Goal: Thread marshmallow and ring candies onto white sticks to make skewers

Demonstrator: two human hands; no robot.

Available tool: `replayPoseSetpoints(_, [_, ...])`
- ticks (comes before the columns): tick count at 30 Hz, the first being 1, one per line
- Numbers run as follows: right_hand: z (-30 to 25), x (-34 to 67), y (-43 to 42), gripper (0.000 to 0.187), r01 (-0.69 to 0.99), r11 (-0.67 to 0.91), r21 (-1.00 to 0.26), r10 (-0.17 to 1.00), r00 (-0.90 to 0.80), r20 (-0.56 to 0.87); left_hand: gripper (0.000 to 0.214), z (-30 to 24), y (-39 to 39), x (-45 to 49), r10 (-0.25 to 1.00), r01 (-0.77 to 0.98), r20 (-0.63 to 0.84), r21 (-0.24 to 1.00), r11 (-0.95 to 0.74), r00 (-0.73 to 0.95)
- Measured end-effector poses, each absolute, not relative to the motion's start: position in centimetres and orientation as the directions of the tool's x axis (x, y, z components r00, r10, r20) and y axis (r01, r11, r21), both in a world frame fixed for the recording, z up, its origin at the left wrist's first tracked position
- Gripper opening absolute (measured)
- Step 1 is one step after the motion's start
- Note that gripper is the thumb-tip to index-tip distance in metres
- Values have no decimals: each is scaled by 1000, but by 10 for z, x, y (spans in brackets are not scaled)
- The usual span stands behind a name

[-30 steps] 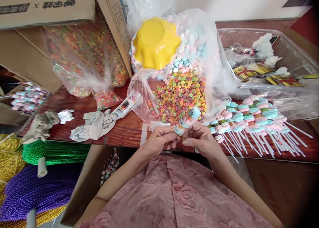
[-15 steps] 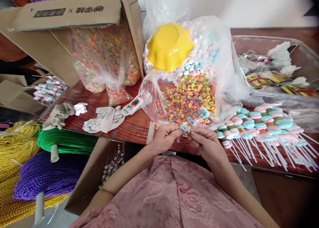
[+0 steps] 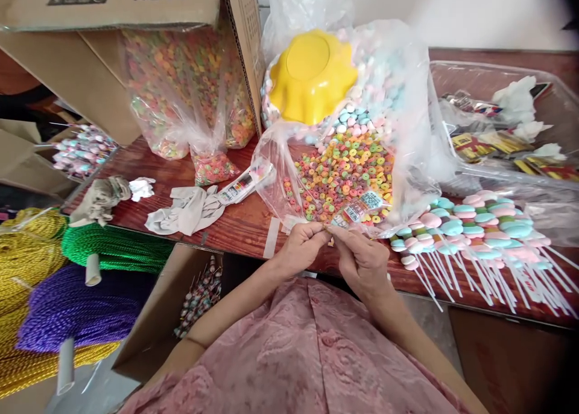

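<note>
My left hand is pinched, thumb against fingertips, at the front edge of the table. My right hand is pinched too, its fingertips meeting those of the left. Whatever sits between them is too small and covered to make out. Just beyond the fingers, a clear printed packet lies over ring-shaped candies in an open plastic bag. To the right of my right hand lie candy skewers, pink, blue and white pieces on white sticks.
A yellow scalloped bowl rests upside down on pastel candies. Left stands a cardboard box with bagged ring candies. Grey gloves lie on the table. A clear tray is at the right; cord bundles hang lower left.
My right hand has turned and closed in on the left fingertips. The printed packet shows more clearly beyond the fingers. The view has shifted slightly.
</note>
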State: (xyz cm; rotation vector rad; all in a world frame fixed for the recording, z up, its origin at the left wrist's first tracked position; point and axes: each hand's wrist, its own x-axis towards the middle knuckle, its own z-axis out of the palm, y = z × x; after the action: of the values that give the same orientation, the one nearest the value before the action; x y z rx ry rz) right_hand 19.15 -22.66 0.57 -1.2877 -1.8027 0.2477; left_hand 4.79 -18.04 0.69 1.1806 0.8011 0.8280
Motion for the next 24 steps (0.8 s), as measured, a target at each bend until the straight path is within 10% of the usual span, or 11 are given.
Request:
replayPoseSetpoints(18, [-8, 190, -228, 44, 661, 467, -588, 786, -5, 618, 34, -10, -174, 40, 919, -75, 8, 997, 23, 395])
replayPoseSetpoints(24, [2, 195, -227, 9, 136, 79, -988, 978, 183, 104, 38, 1, -171, 38, 894, 53, 186, 972, -227, 409])
